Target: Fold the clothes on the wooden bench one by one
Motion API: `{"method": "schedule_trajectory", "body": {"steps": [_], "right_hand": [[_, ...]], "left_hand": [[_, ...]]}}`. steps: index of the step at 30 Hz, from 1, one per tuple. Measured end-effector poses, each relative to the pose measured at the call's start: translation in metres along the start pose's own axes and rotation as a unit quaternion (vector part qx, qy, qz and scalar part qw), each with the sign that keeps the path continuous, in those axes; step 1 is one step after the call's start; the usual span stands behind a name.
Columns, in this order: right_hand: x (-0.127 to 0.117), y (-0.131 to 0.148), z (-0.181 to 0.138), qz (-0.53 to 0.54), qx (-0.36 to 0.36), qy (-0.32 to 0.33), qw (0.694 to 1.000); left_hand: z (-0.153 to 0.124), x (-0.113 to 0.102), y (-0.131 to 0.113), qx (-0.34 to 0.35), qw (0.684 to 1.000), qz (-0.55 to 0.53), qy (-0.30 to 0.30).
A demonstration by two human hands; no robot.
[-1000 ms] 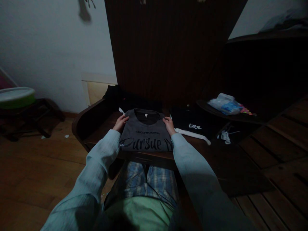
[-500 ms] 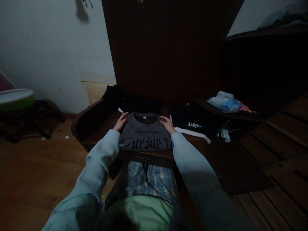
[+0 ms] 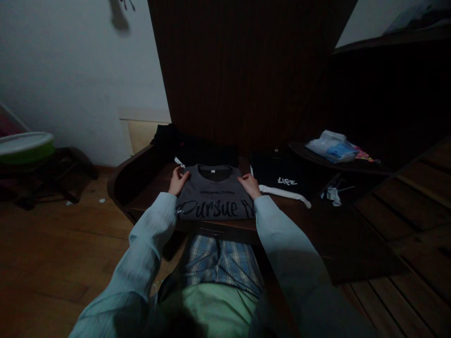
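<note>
At far left: green-and-white basin (image 3: 24, 146) on a dark stool (image 3: 52, 173), well apart from everything else. Dim light, details limited.

Table (image 3: 148, 188): dark wood with a curved left rim, standing against a dark ribbed panel (image 3: 246, 70).

Black heap (image 3: 197, 148): crumpled at the table's back, just behind the grey shirt.

Left hand (image 3: 178, 180): on the grey shirt's upper-left corner by the collar. Fingers together, curled over the edge, touching the cloth. Can't tell whether it actually pinches the fabric.

Grey shirt (image 3: 214, 199): folded flat into a rectangle at the table's front edge, between both hands. Collar points away from the person, dark script print faces up.

Plaid cloth (image 3: 221, 258): below the table edge, on the person's lap.

Right hand (image 3: 249, 184): on the grey shirt's upper-right edge, mirroring the left. Fingers together, laid flat on the cloth. Grip not resolvable either.

LIFE shirt (image 3: 285, 176): black, folded, white lettering up, just beside the grey shirt on its right.

White strip (image 3: 285, 193): lies along the LIFE shirt's near edge, close to the right hand, not touching it as far as I can see.

Bag (image 3: 333, 146): clear plastic with blue contents, on a dark shelf (image 3: 317, 162) further right, well apart from the hands.
</note>
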State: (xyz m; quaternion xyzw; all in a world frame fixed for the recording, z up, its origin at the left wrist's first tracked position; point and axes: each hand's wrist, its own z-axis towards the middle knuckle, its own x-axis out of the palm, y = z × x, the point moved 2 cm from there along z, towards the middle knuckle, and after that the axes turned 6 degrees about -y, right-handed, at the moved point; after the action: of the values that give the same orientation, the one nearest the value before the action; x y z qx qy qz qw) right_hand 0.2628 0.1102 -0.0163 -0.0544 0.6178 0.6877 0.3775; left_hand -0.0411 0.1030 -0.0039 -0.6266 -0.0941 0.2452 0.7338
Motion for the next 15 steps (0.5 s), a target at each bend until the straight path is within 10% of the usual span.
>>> {"method": "schedule_trajectory", "body": {"steps": [9, 15], "right_hand": [[-0.005, -0.014, -0.02, 0.085, -0.019, 0.073, 0.994], [0.0, -0.018, -0.018, 0.141, 0.013, 0.057, 0.988]], "left_hand": [[-0.021, -0.009, -0.001, -0.075, 0.979, -0.118, 0.146], [-0.019, -0.006, 0.007, -0.078, 0.982, -0.136, 0.107]]}}
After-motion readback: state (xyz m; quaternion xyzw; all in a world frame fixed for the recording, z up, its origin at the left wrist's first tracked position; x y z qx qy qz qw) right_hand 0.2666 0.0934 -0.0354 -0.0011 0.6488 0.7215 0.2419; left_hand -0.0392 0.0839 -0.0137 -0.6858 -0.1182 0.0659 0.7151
